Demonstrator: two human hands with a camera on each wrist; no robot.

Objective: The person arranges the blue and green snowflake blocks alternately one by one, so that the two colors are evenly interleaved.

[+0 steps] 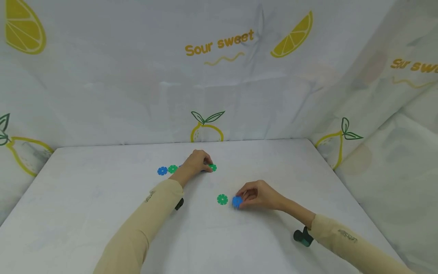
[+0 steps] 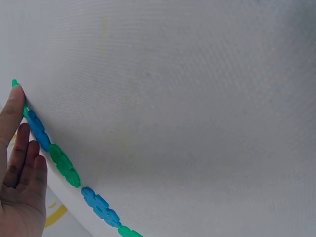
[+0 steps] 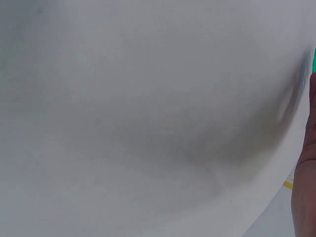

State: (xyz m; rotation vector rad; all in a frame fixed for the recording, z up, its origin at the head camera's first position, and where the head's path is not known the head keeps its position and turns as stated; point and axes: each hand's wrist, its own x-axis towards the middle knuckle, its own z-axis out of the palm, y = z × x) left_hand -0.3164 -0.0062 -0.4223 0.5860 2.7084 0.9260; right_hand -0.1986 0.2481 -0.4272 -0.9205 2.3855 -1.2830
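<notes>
My left hand [image 1: 195,161] pinches a green notched plastic disc [image 1: 213,167] at the right end of a row. In the left wrist view the thumb covers part of that disc. Beside it the row runs on with a blue disc [image 2: 38,130], a green disc [image 2: 64,165] and another blue disc [image 2: 100,206]. My right hand [image 1: 262,195] holds a blue disc [image 1: 237,202] by its edge between thumb and fingers, tilted up. Just left of it a green disc [image 1: 222,199] lies flat. The right wrist view catches only the side of the hand [image 3: 307,163].
A white cloth covers the table [image 1: 102,213], and its back edge meets a white curtain [image 1: 137,95] printed with lemons. The row's left end has a blue disc [image 1: 162,171] and a green disc [image 1: 172,169]. Dark wrist cameras [image 1: 303,236] hang under both sleeves.
</notes>
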